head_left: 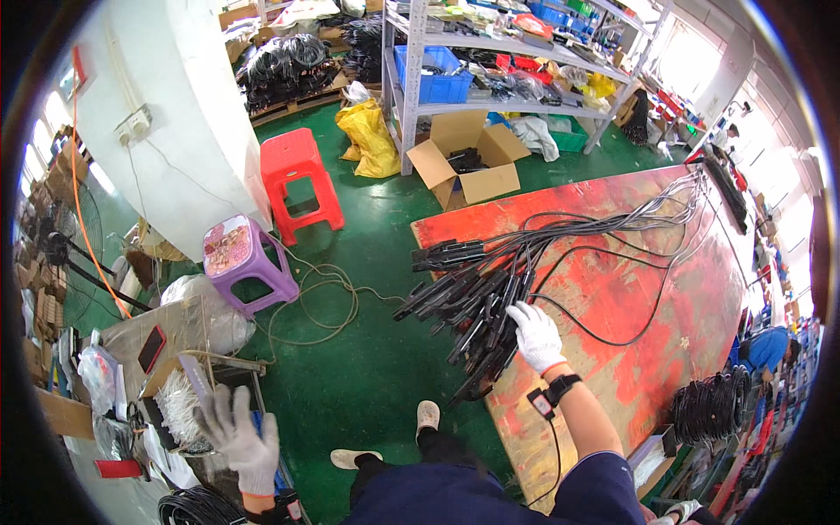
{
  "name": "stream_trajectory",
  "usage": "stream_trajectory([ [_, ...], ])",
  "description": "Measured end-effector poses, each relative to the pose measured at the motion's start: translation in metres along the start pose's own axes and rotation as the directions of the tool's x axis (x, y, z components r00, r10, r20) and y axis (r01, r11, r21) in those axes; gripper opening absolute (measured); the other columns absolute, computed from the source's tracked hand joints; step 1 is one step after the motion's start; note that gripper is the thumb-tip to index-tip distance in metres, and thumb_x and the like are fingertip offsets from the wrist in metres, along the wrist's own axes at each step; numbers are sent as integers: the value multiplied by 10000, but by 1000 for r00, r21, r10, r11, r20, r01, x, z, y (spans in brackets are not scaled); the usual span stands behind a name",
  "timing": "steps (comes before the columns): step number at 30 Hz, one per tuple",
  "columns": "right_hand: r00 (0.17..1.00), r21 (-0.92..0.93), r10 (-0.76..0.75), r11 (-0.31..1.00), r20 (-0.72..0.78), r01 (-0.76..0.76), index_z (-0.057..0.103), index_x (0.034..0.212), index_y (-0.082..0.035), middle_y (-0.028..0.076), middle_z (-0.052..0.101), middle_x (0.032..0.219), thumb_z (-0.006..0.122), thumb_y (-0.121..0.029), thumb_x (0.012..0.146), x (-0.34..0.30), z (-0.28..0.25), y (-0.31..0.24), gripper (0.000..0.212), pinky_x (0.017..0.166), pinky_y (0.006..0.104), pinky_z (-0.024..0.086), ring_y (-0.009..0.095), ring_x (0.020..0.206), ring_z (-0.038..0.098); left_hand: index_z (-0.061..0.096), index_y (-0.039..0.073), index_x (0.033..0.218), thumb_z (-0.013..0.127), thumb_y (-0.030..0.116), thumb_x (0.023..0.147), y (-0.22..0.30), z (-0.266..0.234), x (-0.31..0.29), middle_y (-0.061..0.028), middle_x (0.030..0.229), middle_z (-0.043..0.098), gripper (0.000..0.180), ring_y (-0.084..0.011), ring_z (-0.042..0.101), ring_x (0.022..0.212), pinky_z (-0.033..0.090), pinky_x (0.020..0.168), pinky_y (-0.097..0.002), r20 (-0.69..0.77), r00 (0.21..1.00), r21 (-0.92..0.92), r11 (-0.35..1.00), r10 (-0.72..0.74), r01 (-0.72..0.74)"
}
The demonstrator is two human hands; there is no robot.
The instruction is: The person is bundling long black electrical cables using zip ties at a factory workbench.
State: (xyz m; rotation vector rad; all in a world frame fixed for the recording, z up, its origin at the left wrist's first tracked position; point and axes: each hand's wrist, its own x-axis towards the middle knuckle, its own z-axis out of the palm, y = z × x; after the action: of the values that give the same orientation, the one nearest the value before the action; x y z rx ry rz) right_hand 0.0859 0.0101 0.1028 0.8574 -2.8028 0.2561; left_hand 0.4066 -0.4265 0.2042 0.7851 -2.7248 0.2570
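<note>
A large bundle of black cables (560, 236) lies on a worn red-and-wood tabletop (665, 306), with its long black plug-like ends (472, 302) hanging over the left edge. My right hand (536, 336), in a white glove, reaches into the near side of these ends. Its fingers are bent together against one black cable end; the fingertips are partly hidden among the pieces. To the left, my left hand (242, 437), also gloved in white, is raised with its fingers spread and nothing in it. Below it sits a bunch of white strands (181, 407) on a cluttered bench.
A red stool (291, 162) and a purple stool (238, 249) stand on the green floor, near a loose cable (350, 319). Beyond the table are an open carton (490, 181) and a metal shelf (525, 42). A black cable coil (713, 407) lies at the right.
</note>
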Motion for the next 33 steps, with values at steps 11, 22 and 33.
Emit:
stream_trajectory([
  [11, 830, -258, -318, 846, 458, 467, 708, 1038, -164, 51, 681, 1064, 633, -201, 827, 101, 30, 35, 226, 1067, 465, 369, 263, 1136, 585, 648, 135, 1200, 775, 293, 675, 76, -20, 16, -136, 1378, 539, 563, -388, 438, 1326, 229, 1191, -640, -4, 985, -45, 984, 172, -172],
  [22, 691, 320, -138, 937, 709, -142, 607, 1275, -89, 197, 704, 1104, 543, -674, 917, 74, -112, -41, 688, 889, 449, 509, 381, 1033, 674, 547, 67, 1277, 746, 268, 693, 34, -6, -12, -176, 1331, 530, 649, -414, 456, 1285, 283, 1143, -638, -39, 992, -186, 974, 122, -127],
  [33, 726, 545, -502, 812, 470, 209, 647, 1229, -128, 138, 706, 1009, 633, -353, 947, 9, -165, -254, 361, 794, 451, 562, 363, 944, 696, 676, 116, 1089, 836, 179, 622, -9, -62, 29, -108, 716, 665, 498, -338, 650, 659, 489, 592, -451, 19, 867, -458, 775, 498, -435],
])
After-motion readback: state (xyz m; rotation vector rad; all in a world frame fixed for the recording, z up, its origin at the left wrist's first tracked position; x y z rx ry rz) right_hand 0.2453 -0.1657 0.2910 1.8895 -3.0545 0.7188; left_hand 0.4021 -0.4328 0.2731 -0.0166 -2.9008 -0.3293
